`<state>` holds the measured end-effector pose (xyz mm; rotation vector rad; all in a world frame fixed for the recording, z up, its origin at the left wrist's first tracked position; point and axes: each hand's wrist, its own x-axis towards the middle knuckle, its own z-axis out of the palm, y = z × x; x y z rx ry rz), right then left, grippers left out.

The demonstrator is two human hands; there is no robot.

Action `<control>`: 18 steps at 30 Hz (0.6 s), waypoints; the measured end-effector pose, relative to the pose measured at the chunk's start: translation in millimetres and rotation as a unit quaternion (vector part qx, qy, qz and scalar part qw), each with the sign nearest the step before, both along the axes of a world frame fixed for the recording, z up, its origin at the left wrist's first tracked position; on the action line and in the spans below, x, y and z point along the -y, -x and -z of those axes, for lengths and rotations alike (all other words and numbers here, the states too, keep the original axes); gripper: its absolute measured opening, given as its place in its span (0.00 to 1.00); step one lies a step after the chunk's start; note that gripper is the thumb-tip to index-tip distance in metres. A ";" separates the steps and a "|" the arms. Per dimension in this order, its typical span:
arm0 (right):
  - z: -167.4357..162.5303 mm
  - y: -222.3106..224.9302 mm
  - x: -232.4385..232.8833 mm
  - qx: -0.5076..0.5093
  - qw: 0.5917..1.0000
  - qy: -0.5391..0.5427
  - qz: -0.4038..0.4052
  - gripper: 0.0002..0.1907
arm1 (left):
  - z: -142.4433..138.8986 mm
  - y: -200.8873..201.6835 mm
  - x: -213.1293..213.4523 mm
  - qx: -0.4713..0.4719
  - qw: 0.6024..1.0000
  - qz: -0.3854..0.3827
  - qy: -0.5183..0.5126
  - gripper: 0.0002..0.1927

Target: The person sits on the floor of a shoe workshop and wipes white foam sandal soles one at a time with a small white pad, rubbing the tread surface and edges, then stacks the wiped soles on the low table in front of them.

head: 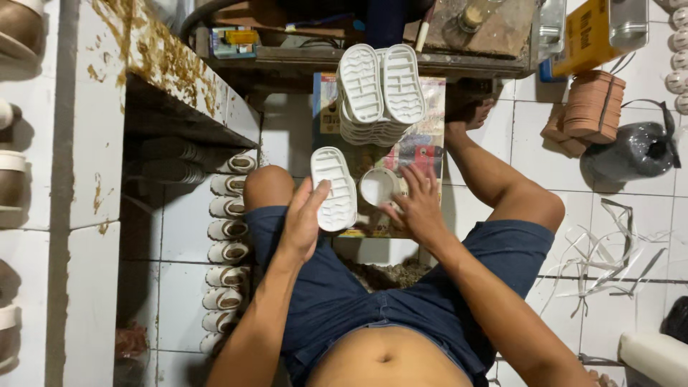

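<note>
Seen from above, seated on a white tiled floor with knees apart, in dark blue shorts. Left hand closed around one white shoe sole, tread side up, thumb on its edge, lifted just above the left knee. Right hand with fingers spread loosely, resting at the rim of a small round white container; cannot tell whether that grip is truly closed on it. Between the knees, colourful printed paper lying on the floor under both. Farther ahead, a stack of white soles on the same paper, well apart from the held sole. Along the left, a row of finished shoes beside the white tiled surface. At right, brown soles bundled, and loose white strips.
</note>
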<state>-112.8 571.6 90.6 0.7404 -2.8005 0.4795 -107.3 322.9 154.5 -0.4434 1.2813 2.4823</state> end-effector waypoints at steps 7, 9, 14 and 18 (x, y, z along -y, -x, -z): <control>-97.2 -33.2 -17.8 0.006 0.947 0.321 -0.011 0.24 | -67.3 -22.6 -20.5 -0.135 0.970 0.158 0.128 0.24; -119.5 -33.5 -15.2 -0.085 0.943 0.318 -0.058 0.31 | -82.6 -24.5 -30.6 -0.137 0.963 0.207 0.106 0.23; -149.7 -34.1 0.4 -0.146 0.924 0.338 -0.104 0.35 | -111.6 -21.8 -32.0 -0.132 0.967 0.205 0.076 0.22; -146.5 -31.9 -10.8 -0.106 0.946 0.306 -0.025 0.40 | -116.3 -29.1 -49.6 -0.151 0.958 0.220 0.105 0.22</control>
